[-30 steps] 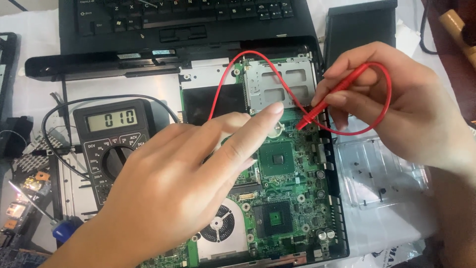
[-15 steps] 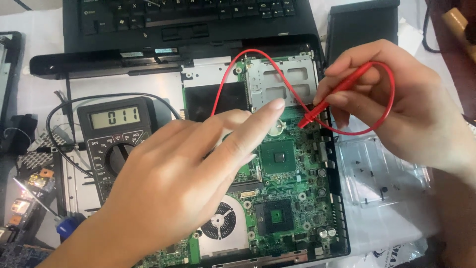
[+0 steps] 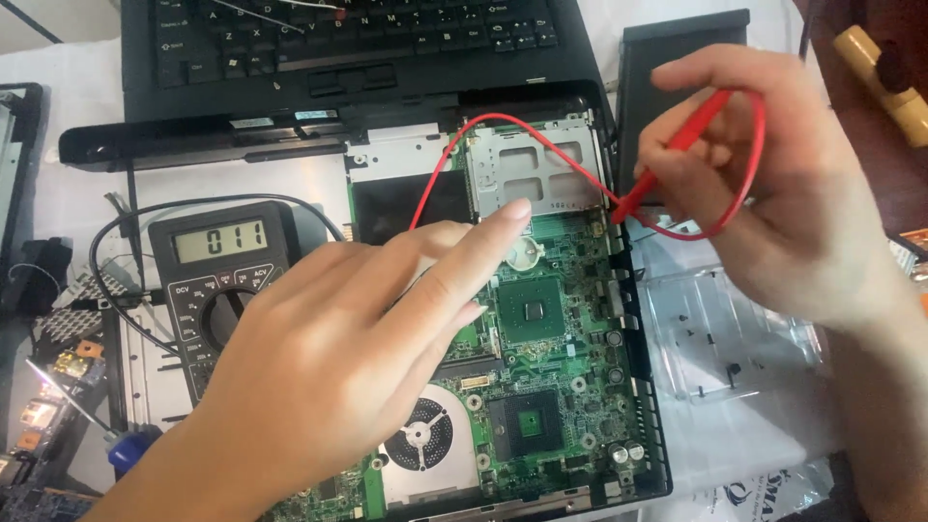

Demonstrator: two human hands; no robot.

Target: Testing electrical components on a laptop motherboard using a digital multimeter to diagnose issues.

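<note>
Two bare hands in head view. Left hand (image 3: 329, 358): no glove, ring or watch; nails short, unpainted, glossy. Bare left forearm (image 3: 145, 493) enters from the bottom-left corner of the frame, no sleeve showing. Right hand (image 3: 783, 203): also bare, no jewellery, knuckles slightly blurred. Right forearm (image 3: 884, 416) comes in along the right edge, no sleeve visible there either.

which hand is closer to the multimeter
Left. The left hand lies right beside the multimeter, overlapping its edge; the right hand is far across the board.
</note>
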